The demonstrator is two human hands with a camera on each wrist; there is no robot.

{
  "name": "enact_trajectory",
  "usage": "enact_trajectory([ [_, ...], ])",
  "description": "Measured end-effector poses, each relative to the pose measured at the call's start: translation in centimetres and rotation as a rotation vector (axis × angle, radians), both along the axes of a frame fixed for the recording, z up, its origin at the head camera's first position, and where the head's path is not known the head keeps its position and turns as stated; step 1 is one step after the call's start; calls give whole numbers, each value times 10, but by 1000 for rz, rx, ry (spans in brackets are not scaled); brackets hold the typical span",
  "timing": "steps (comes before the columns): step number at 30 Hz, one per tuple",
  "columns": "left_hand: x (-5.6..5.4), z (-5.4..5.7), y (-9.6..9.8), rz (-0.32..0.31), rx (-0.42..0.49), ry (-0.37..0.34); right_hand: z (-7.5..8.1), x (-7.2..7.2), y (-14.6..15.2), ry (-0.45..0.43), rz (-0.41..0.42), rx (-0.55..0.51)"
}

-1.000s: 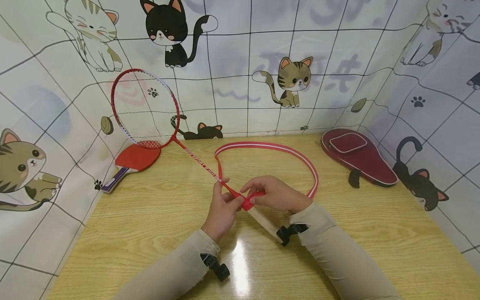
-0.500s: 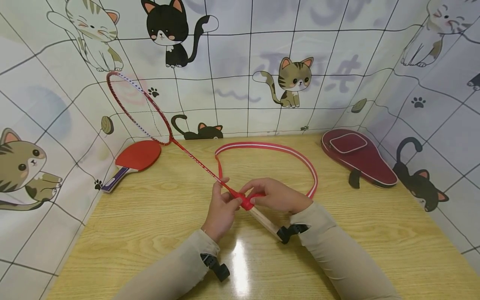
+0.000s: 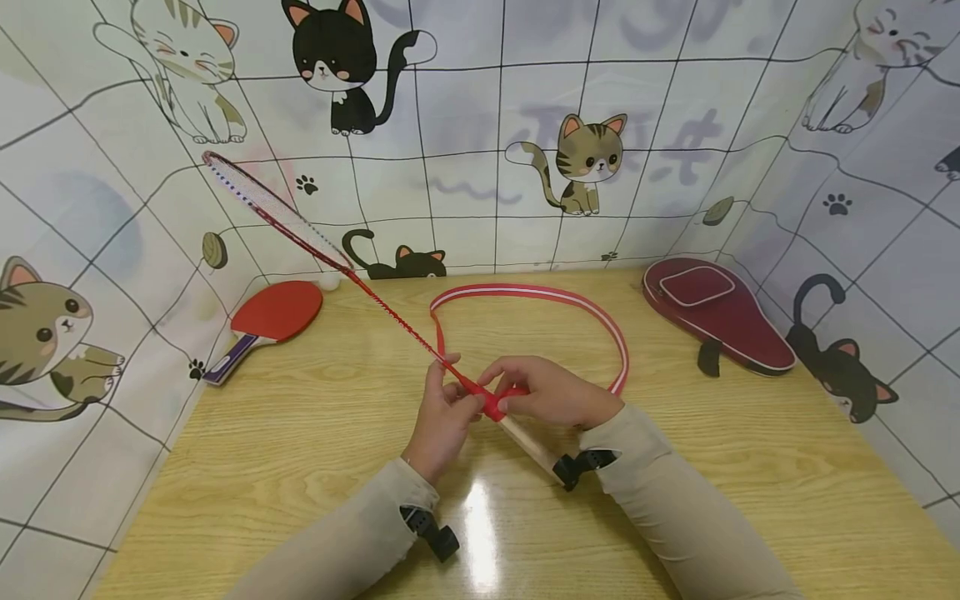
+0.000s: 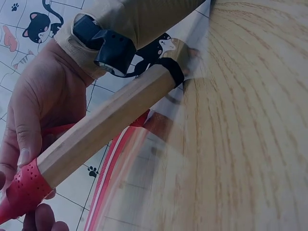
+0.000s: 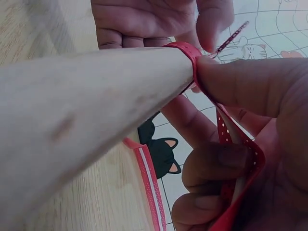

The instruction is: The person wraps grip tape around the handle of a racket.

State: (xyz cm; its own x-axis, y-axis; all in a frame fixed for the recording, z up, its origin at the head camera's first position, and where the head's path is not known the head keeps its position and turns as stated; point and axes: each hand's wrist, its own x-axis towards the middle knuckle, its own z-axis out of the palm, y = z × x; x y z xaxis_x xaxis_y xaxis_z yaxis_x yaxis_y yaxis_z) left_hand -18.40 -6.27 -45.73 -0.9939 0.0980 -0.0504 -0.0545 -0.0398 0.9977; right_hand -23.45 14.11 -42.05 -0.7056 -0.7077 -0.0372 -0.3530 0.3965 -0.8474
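A badminton racket (image 3: 397, 317) slants across the head view, its head up at the far left and turned nearly edge-on. Red perforated grip tape (image 4: 26, 187) wraps the upper end of its bare wooden handle (image 3: 528, 442); a black band circles the butt in the left wrist view. My left hand (image 3: 442, 425) holds the racket where shaft and handle meet. With thumb and fingers, my right hand (image 3: 551, 392) pinches the tape against the handle, and a strip passes through its curled fingers (image 5: 211, 163). The loose tape (image 3: 525, 290) lies in a wide loop beyond the hands.
A red table tennis bat (image 3: 277, 312) lies at the back left of the wooden table (image 3: 315, 450), with a small white round thing (image 3: 328, 283) beside it. A dark red bat case (image 3: 712, 312) lies at the back right. Cat-patterned walls (image 3: 465, 108) enclose the table.
The racket has rolled about its long axis, its head going from face-on to nearly edge-on. Both hands stay almost in place. The right side of the tape loop has shifted slightly left.
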Motion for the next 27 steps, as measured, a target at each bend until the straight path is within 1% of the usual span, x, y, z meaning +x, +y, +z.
enact_trajectory([
  [3,2,1,-1,-12,-12,5,1,2,-1,1,-6,0],
  [7,2,1,-1,-11,-40,-6,2,4,-3,7,-21,7],
  [10,2,0,0,2,-57,-17,1,4,-4,0,-30,0],
  [13,2,-1,0,16,-79,-10,-1,3,-5,-9,-34,-16],
  [17,2,-1,1,31,-94,3,-4,2,-6,23,-42,-1],
  [19,2,-1,1,28,-95,12,-5,1,-5,45,-43,15],
  [23,2,0,1,21,-81,1,-5,0,-4,72,-45,44],
  [27,2,0,1,16,-61,-12,-4,-1,-3,75,-35,52],
])
